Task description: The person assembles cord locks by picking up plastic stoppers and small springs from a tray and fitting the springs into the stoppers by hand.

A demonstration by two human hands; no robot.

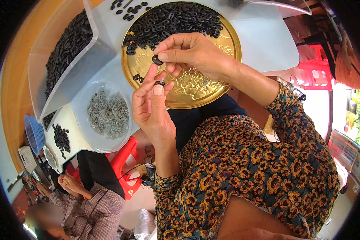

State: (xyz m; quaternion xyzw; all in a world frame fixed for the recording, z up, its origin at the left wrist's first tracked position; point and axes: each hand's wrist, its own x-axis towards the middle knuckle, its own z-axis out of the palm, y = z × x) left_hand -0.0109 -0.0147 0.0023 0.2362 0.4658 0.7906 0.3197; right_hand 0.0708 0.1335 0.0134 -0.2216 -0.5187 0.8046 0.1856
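Over the gold tray (128,82), my right hand (194,54) pinches a black oval plastic piece (157,60) between thumb and fingers. Just below it, my left hand (156,110) grips another small black plastic piece (159,83) between thumb and fingers, and a bit of shiny metal, like a spring, shows at its top. The two pieces are apart, with a left fingertip reaching up close to the upper one. Many black two-hole plastic pieces (176,20) cover the tray's far half. A few more (138,78) lie at its left side.
Left of the tray stand a clear bowl of small metal springs (108,114) and a large clear bin (94,28) heaped with black pieces. Loose black pieces (61,140) lie beyond the bowl. Another person (88,204) sits at lower left near a red stool (126,168).
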